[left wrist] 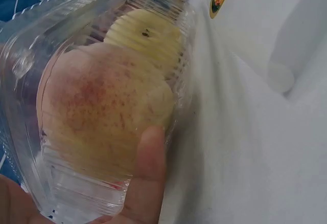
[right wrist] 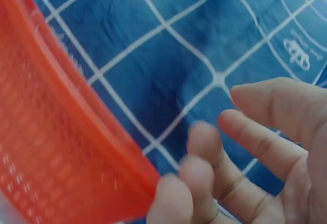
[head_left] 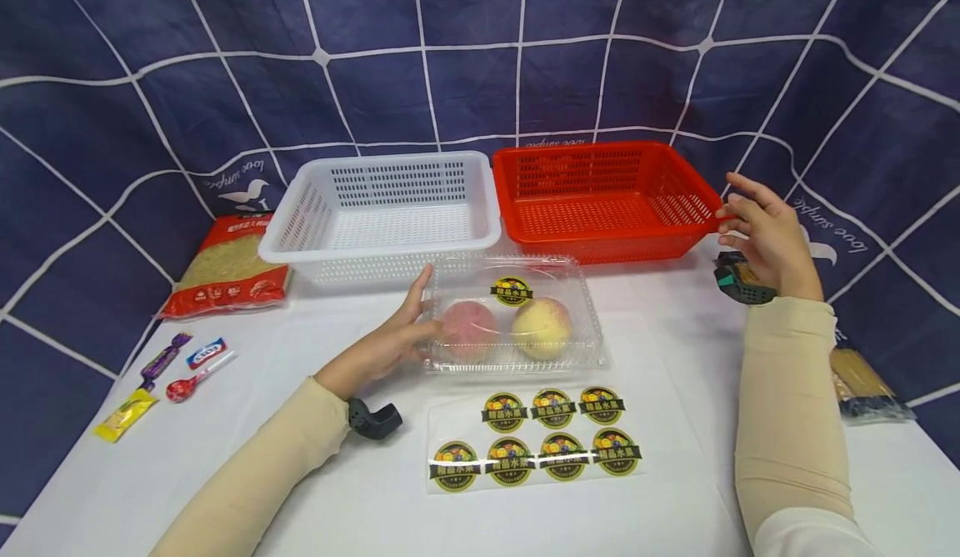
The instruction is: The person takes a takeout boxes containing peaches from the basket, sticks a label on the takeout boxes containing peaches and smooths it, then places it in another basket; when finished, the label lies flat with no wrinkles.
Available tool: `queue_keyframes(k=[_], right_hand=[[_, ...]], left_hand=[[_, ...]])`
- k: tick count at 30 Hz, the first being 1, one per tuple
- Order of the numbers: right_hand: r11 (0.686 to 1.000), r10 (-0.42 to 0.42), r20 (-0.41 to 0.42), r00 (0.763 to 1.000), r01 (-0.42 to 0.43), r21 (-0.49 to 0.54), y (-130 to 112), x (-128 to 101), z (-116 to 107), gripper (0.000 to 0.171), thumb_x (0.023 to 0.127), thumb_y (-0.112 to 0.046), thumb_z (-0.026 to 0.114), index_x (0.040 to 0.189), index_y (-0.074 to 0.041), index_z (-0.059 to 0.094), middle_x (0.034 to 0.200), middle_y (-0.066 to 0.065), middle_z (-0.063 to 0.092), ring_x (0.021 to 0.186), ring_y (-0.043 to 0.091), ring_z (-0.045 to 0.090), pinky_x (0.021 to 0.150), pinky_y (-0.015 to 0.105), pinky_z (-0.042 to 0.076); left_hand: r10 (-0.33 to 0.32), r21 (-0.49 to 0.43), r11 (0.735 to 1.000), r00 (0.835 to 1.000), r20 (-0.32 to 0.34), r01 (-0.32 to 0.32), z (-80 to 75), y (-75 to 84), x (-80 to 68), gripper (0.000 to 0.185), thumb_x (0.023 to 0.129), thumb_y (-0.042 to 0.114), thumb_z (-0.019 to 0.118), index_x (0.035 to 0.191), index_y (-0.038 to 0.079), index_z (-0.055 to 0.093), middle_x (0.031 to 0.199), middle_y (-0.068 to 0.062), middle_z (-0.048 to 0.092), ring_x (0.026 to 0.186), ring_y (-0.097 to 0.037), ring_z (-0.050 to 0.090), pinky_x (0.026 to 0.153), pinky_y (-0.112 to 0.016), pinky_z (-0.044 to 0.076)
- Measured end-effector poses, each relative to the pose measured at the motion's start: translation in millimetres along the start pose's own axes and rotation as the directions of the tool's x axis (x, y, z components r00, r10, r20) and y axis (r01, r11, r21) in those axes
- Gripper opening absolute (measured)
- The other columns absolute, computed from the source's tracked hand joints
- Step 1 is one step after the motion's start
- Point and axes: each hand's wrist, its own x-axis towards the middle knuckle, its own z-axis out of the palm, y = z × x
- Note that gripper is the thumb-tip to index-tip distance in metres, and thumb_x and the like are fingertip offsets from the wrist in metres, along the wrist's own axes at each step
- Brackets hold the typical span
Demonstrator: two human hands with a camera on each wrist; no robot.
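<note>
A clear plastic clamshell box [head_left: 517, 315] lies shut on the white table, holding a pink peach [head_left: 468, 323] and a yellower peach [head_left: 540, 322], with a round fruit sticker [head_left: 512, 290] on its lid. My left hand [head_left: 420, 311] rests against the box's left end, fingers straight along its side. In the left wrist view my thumb [left wrist: 145, 173] presses the box [left wrist: 97, 106]. My right hand [head_left: 738, 207] hovers with relaxed, spread fingers just beside the right corner of the red basket [head_left: 690, 173], holding nothing. The right wrist view shows those fingers [right wrist: 240, 132] next to the red rim [right wrist: 56, 132].
An empty white basket [head_left: 300, 207] stands left of the red one, behind the box. A sheet of round stickers [head_left: 536, 440] lies in front of the box. A red noodle packet [head_left: 225, 267] and several sweets [head_left: 168, 373] are at the left; a dark packet [head_left: 862, 386] is at the right edge.
</note>
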Motion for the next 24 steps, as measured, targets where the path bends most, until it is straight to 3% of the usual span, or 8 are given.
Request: queue_keyframes(k=[4,6,9,14,19,24], right_hand=[[0.994,0.087,-0.028,0.996,-0.088,-0.067,6,3,-11,0.036,0.11,-0.021,0.064,0.145,-0.025,0.06,0.086,-0.002,0.065,0.067,0.011,0.06,0.065,0.019,0.059],[0.988,0.12,-0.052,0.991,-0.124,-0.092,10,3,-15,0.033,0.11,-0.021,0.065,0.142,-0.026,0.062,0.084,-0.003,0.061,0.066,0.011,0.056,0.062,0.019,0.058],[0.975,0.153,-0.096,0.984,-0.166,-0.149,16,4,-19,0.03,0.108,-0.023,0.068,0.138,-0.027,0.064,0.083,-0.004,0.056,0.061,0.01,0.051,0.058,0.018,0.056],[0.968,0.192,-0.147,0.97,-0.212,-0.134,26,5,-20,0.035,0.105,-0.027,0.074,0.138,-0.028,0.065,0.08,-0.003,0.057,0.055,0.01,0.053,0.057,0.019,0.057],[0.967,0.212,-0.151,0.966,-0.229,-0.109,28,6,-19,0.041,0.104,-0.027,0.074,0.143,-0.027,0.06,0.081,-0.002,0.059,0.057,0.01,0.057,0.058,0.021,0.059],[0.959,0.229,-0.151,0.962,-0.249,-0.133,24,7,-18,0.042,0.106,-0.028,0.072,0.145,-0.027,0.057,0.08,-0.003,0.06,0.06,0.01,0.057,0.059,0.02,0.059]], left_hand=[[-0.017,-0.039,0.999,0.999,0.036,0.018,-2.8,-1.7,0.1,0.12,0.09,0.02,0.062,0.168,0.036,-0.027,0.171,-0.034,-0.023,0.16,-0.058,-0.007,0.112,-0.084,0.029],[-0.017,-0.059,0.998,0.999,0.05,0.02,-3.7,-2.8,-0.3,0.12,0.091,0.018,0.062,0.167,0.037,-0.028,0.171,-0.034,-0.024,0.161,-0.057,-0.008,0.113,-0.084,0.027],[-0.008,-0.091,0.996,0.999,0.047,0.012,-4.1,-4.5,-0.8,0.12,0.092,0.016,0.065,0.168,0.038,-0.026,0.171,-0.036,-0.021,0.16,-0.059,0.003,0.115,-0.083,0.027],[-0.009,-0.115,0.993,1.0,-0.009,0.008,-2.4,-9.5,-3.6,0.118,0.092,0.016,0.066,0.171,0.037,-0.018,0.172,-0.038,-0.009,0.15,-0.061,0.032,0.116,-0.08,0.03],[-0.016,-0.113,0.994,0.998,-0.056,0.01,5.2,-10.4,-11.2,0.114,0.091,0.016,0.064,0.173,0.038,-0.012,0.173,-0.034,0.003,0.143,-0.055,0.045,0.114,-0.072,0.041],[-0.005,-0.106,0.994,0.998,-0.063,-0.002,11.0,1.3,-22.2,0.113,0.091,0.016,0.065,0.173,0.039,-0.009,0.173,-0.032,0.009,0.138,-0.049,0.051,0.104,-0.058,0.054]])
